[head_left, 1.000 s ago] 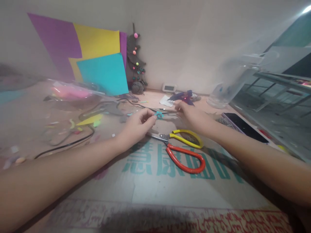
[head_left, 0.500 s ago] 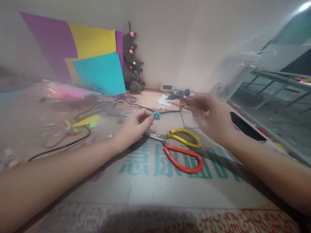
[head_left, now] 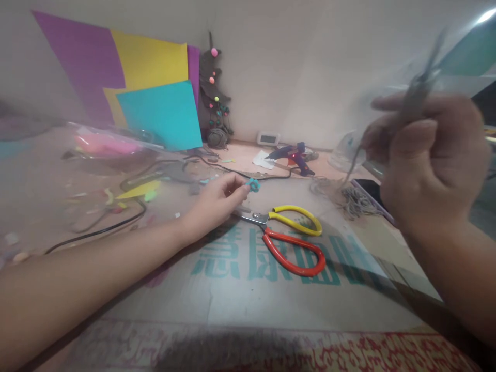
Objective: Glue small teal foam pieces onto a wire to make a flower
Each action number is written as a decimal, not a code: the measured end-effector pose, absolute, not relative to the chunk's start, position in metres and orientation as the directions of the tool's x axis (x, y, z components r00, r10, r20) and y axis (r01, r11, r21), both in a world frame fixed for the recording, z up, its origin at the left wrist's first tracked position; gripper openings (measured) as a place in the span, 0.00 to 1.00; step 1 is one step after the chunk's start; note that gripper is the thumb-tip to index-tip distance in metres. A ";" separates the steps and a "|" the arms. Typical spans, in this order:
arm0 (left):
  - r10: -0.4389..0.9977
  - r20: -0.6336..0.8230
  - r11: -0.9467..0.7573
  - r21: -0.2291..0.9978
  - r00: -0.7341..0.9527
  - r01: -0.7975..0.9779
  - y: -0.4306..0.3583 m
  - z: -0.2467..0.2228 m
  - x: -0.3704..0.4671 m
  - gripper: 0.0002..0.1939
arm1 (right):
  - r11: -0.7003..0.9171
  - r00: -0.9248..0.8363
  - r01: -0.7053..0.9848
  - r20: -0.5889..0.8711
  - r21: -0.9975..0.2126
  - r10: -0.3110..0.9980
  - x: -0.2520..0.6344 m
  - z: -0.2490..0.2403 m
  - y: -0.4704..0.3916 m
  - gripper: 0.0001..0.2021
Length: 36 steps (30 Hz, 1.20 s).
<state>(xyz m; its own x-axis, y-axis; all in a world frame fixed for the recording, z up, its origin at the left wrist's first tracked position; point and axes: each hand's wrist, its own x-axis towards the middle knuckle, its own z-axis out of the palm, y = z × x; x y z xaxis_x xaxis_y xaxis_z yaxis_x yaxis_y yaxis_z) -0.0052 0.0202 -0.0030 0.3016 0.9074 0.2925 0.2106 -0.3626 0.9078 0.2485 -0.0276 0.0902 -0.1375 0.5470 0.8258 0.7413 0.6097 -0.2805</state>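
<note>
Busy worktop (head_left: 241, 155), both grips taken

Scissors (head_left: 290, 238) lie just right of the left grip (head_left: 222, 204), handles angled away from it, maybe parked for easy reach. Glue gun (head_left: 292, 154) sits beyond that grip, probably to keep its nozzle off the fingers. Right grip (head_left: 437, 155) is up high, wrapped round a slim pointed tool (head_left: 414, 98), too blurry to name. String (head_left: 358, 203) is bunched below it, one strand running up to it. Smallest: a teal flower (head_left: 253, 185) at the left fingertips, pinched by one edge, I'd guess so the rest isn't covered.
</note>
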 end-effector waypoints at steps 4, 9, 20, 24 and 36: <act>0.908 0.305 -0.374 0.899 0.288 0.227 0.020 -0.003 -0.004 0.09 | 0.584 -0.361 0.737 0.533 -0.340 0.765 0.247 0.088 -0.019 0.17; 0.907 0.244 -0.339 0.907 0.342 0.250 0.019 -0.005 -0.005 0.11 | 0.510 -0.328 0.682 0.405 -0.523 0.854 0.242 0.073 -0.007 0.17; 0.716 0.323 -0.466 0.881 0.619 0.080 0.005 0.003 -0.001 0.09 | 0.439 -0.512 0.298 0.247 -0.847 0.823 0.221 0.052 -0.020 0.08; 0.723 0.173 -0.270 0.962 0.669 0.043 0.005 0.002 0.001 0.10 | 0.394 -0.520 0.240 0.225 -0.887 0.824 0.215 0.045 -0.021 0.09; 0.860 0.466 -0.509 0.746 0.209 0.429 0.020 0.001 -0.006 0.08 | 0.516 -0.191 0.662 0.543 -0.544 0.818 0.249 0.043 -0.013 0.15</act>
<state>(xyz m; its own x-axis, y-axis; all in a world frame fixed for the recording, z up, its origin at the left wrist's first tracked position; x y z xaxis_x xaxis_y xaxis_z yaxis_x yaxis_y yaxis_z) -0.0059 0.0196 0.0011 0.2088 0.8596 0.4664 0.4287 -0.5091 0.7464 0.2485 -0.0133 0.0426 -0.1911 0.8177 0.5430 0.6621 0.5157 -0.5437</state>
